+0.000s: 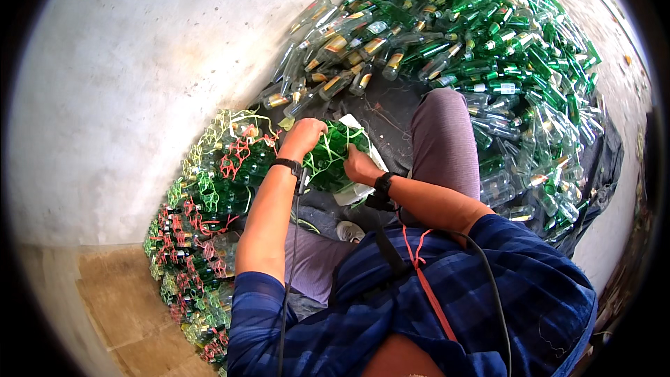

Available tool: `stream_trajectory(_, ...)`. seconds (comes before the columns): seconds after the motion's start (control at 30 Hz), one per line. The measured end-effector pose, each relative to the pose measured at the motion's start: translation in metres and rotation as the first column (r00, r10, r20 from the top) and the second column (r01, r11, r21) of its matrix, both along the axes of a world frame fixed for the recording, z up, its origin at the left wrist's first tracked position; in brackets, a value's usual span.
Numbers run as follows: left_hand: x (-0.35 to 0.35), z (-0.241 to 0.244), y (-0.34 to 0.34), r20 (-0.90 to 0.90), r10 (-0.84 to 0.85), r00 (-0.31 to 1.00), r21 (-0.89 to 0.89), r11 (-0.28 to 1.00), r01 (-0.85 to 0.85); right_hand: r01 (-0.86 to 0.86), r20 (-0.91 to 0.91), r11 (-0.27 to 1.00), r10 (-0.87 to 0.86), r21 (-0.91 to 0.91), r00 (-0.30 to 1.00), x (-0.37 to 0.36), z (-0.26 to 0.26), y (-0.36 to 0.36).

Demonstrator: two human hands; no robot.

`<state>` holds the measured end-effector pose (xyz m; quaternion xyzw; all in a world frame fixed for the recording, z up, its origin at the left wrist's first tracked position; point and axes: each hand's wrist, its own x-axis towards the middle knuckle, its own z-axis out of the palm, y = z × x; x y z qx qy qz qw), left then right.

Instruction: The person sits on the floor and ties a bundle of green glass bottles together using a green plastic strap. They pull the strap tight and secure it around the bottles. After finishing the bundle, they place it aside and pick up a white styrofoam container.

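Observation:
A cluster of upright green glass bottles [328,172] stands between my hands, with light green plastic twine [328,153] laced across the bottle necks. My left hand [305,134] pinches the twine at the far left side of the cluster. On the right side, my right hand [361,165] is closed at the twine, its fingertips partly hidden. White edging [378,158] of a tray or frame shows around the cluster's right side; its full shape is hidden. Each wrist wears a black band.
A large heap of loose green and clear bottles [471,26] spreads ahead and right on black sheeting [387,102]. At left, bottles bound with red and green twine [196,230] line a pale wall [131,89]. Brown cardboard [120,293] lies lower left. A cable hangs beside my left arm.

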<state>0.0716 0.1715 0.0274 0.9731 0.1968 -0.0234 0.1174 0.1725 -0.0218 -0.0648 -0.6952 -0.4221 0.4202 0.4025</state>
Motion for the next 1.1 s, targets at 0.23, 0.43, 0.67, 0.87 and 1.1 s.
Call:
stream_trajectory(0.23, 0.019, 0.003, -0.002, -0.221, 0.088, 0.971, -0.024, 0.995, -0.096, 0.005, -0.001, 1.0, -0.005, 0.013, 1.0, 0.002, -0.006, 0.0)
stream_trajectory(0.43, 0.014, 0.012, -0.016, -0.14, 0.196, 0.97, -0.075, 0.975, -0.208, -0.018, 0.105, 0.994, 0.007, 0.109, 0.994, 0.009, -0.01, -0.004)
stream_trajectory(0.67, -0.005, 0.007, -0.034, 0.044, 0.266, 0.963, -0.078, 0.962, -0.262, -0.095, 0.182, 0.986, 0.068, 0.139, 0.981, 0.011, -0.028, -0.004)
stream_trajectory(0.87, -0.057, -0.017, -0.112, 0.453, 0.422, 0.785, -0.126, 0.902, -0.412, -0.123, 0.379, 0.987, 0.075, 0.103, 0.922, 0.008, -0.02, -0.013)
stream_trajectory(1.1, -0.072, -0.031, -0.147, 0.461, 0.37, 0.806, 0.043, 0.898, -0.437, -0.234, 0.44, 0.959, 0.142, 0.162, 0.887, 0.014, -0.005, -0.02)
